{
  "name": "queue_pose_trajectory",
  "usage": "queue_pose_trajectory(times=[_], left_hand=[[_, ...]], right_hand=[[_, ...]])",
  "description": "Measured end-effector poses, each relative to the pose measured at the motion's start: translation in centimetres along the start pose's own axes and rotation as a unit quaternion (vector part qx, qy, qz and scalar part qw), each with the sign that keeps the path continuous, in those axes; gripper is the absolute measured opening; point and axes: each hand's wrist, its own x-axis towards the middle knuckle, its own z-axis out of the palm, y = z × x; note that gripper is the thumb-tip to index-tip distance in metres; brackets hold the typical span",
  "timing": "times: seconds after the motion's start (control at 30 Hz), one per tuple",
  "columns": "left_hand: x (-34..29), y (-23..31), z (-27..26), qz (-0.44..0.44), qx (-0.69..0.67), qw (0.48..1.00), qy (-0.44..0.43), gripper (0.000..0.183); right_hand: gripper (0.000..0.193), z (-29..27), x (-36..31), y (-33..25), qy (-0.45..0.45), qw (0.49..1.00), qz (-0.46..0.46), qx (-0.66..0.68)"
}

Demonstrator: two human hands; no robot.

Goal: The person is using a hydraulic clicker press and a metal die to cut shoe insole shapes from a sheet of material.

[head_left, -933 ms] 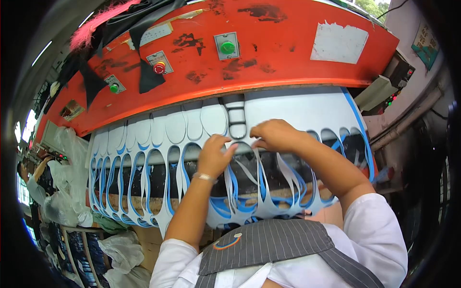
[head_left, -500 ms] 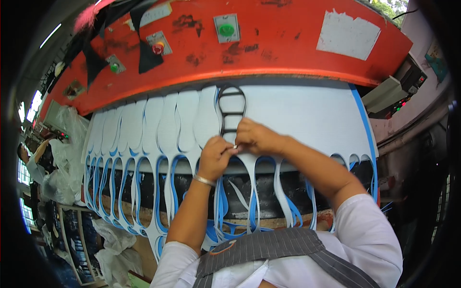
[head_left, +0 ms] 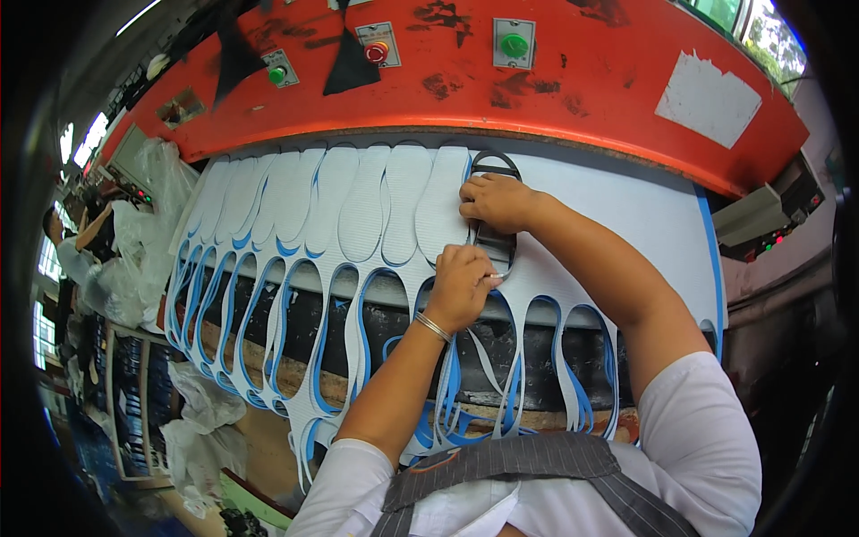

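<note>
A black sole-shaped cutting die (head_left: pixel 497 231) with crossbars lies on a white ribbed foam sheet (head_left: pixel 617 215) with a blue underside. My left hand (head_left: pixel 463 285) pinches the die's near end, at the sheet's front edge. Higher up on the same die, my right hand (head_left: pixel 497 202) has its fingers curled over the frame, hiding part of it. Left of the die stands a row of cut sole shapes (head_left: pixel 361 215), still lying in the sheet. Strips of cut-out sheet (head_left: pixel 358 327) hang in loops over the front edge.
Behind the sheet runs a red press beam (head_left: pixel 429 80) with a green button (head_left: pixel 514 46) and a red button (head_left: pixel 377 53). Clear plastic bags (head_left: pixel 134 268) hang at the left, near another person (head_left: pixel 76 246). A control box (head_left: pixel 774 219) stands at the right.
My right hand has moved from the die's near end to its far part. My left hand stays at the near end. The whole view has shifted, moving the scene rightward.
</note>
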Motion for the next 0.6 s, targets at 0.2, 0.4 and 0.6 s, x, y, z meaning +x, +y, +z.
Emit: queue_pose_trajectory(times=[0.2, 0.4, 0.6], left_hand=[[-1.5, 0.0, 2.7, -0.082, -0.014, 0.997, 0.011, 0.055], [6.4, 3.2, -0.2, -0.200, 0.223, 0.898, -0.321, 0.065], [9.5, -3.1, 6.0, -0.019, 0.316, 0.922, -0.221, 0.038]], right_hand=[[0.006, 0.1, -2.9, 0.9, 0.179, 0.978, -0.105, 0.000], [0.013, -6.3, -8.2, 2.0, 0.445, 0.833, 0.267, 0.193], [0.033, -1.3, -8.9, 3.8, 0.100, 0.801, 0.574, 0.135]])
